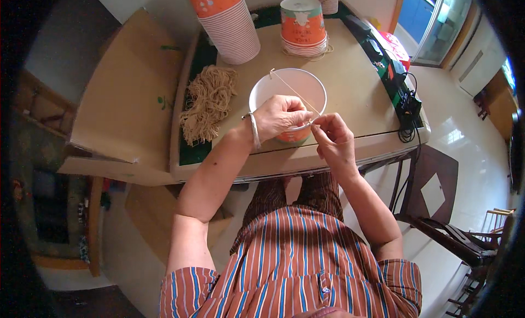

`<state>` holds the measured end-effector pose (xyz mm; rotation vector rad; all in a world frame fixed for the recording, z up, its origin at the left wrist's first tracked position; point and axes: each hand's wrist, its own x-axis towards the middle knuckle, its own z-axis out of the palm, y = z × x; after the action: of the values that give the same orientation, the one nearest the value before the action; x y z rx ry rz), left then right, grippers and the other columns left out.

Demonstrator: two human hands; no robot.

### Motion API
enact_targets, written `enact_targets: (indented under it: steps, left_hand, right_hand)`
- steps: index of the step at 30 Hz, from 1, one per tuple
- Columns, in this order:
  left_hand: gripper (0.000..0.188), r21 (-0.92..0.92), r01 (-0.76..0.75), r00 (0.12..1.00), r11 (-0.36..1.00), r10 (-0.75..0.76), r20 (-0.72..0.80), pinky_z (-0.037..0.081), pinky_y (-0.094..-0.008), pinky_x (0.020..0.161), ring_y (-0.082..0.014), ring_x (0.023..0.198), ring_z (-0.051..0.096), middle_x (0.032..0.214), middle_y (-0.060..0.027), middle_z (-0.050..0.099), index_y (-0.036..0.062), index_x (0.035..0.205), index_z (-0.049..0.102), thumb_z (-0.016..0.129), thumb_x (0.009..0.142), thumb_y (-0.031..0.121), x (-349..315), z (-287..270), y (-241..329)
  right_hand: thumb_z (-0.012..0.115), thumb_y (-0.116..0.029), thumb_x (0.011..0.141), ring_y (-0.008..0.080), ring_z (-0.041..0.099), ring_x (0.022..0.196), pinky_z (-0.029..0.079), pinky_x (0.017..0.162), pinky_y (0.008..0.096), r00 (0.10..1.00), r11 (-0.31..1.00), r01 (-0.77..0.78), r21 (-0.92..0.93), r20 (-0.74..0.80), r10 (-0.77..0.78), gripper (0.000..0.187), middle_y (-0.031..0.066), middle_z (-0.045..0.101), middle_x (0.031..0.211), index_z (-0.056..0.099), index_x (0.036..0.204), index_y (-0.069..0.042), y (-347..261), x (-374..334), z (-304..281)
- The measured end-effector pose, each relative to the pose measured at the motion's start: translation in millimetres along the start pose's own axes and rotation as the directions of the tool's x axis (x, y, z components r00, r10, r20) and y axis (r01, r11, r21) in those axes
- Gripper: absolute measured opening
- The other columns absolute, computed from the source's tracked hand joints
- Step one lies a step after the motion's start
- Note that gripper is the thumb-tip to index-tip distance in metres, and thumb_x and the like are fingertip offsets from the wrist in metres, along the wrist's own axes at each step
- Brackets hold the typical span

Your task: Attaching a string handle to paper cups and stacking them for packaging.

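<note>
A white-lined paper bucket [273, 88] with an orange outside stands upright, mouth up, near the table's front edge. A thin beige string [296, 91] crosses its mouth from the far rim to the near right rim. There my left hand [280, 118], with a bracelet at the wrist, pinches the string end over the rim. My right hand [334, 138] meets it from the right, fingertips closed on the same string at the rim. The fingers partly hide where the string meets the bucket. A tangled pile of cut strings [209, 103] lies to the left.
A tall leaning stack of nested buckets [232, 38] and a shorter upside-down stack [302, 31] stand farther back on the table [358, 94]. An open cardboard box [126, 94] adjoins the table's left. Black cables [409, 107] hang at the right edge, near a dark chair [453, 178].
</note>
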<state>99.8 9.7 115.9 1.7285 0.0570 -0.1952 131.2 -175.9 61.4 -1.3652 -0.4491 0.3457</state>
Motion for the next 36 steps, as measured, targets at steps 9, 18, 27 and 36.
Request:
enact_targets:
  steps: [9, 18, 27, 36]
  left_hand:
    - [0.022, 0.012, 0.042, 0.998, 0.999, -0.043, 0.055, 0.047, -0.0195, 0.065, -0.0050, 0.076, 0.056, 0.083, 0.0013, 0.062, 0.0008, 0.097, 0.064, 0.065, 0.098, 0.023, 3, -8, -4]
    - [0.023, 0.183, -0.005, 0.998, 0.983, 0.017, -0.068, 0.047, -0.0218, 0.073, -0.0062, 0.078, 0.057, 0.083, 0.0012, 0.063, 0.0006, 0.094, 0.067, 0.065, 0.097, 0.023, 0, -9, 6]
    - [0.010, 0.615, -0.207, 0.859, 0.761, 0.442, -0.258, 0.052, -0.0294, 0.082, -0.0171, 0.089, 0.066, 0.093, -0.0071, 0.066, 0.0034, 0.096, 0.068, 0.070, 0.086, 0.005, -27, 25, 4]
    - [0.007, 0.884, -0.244, 0.721, 0.399, 0.684, -0.110, 0.053, -0.0370, 0.078, -0.0274, 0.086, 0.066, 0.090, -0.0093, 0.064, 0.0046, 0.090, 0.067, 0.068, 0.084, 0.005, -22, 33, -2]
  right_hand:
    - [0.067, -0.005, 0.094, 0.0004, 0.046, 0.066, 0.037, 0.058, 0.0195, 0.996, 0.995, 0.074, -0.069, 0.060, -0.070, 0.015, -0.0056, 0.056, 0.070, 0.060, 0.107, -0.005, 8, 6, 3]
    - [0.066, -0.007, 0.095, 0.0002, 0.048, 0.068, 0.039, 0.060, 0.0187, 0.999, 0.998, 0.021, 0.060, 0.024, -0.022, 0.006, -0.0050, 0.059, 0.074, 0.064, 0.100, -0.004, 10, 7, 3]
    - [0.066, -0.011, 0.096, -0.0010, 0.040, 0.048, 0.028, 0.040, 0.0188, 0.999, 0.995, 0.038, 0.096, -0.012, -0.037, 0.004, -0.0073, 0.054, 0.066, 0.064, 0.097, -0.008, 16, 7, 6]
    - [0.066, -0.009, 0.095, -0.0007, 0.042, 0.049, 0.031, 0.041, 0.0187, 0.993, 0.990, 0.120, 0.069, -0.012, -0.119, 0.004, -0.0065, 0.056, 0.067, 0.064, 0.098, -0.006, 13, 3, 8]
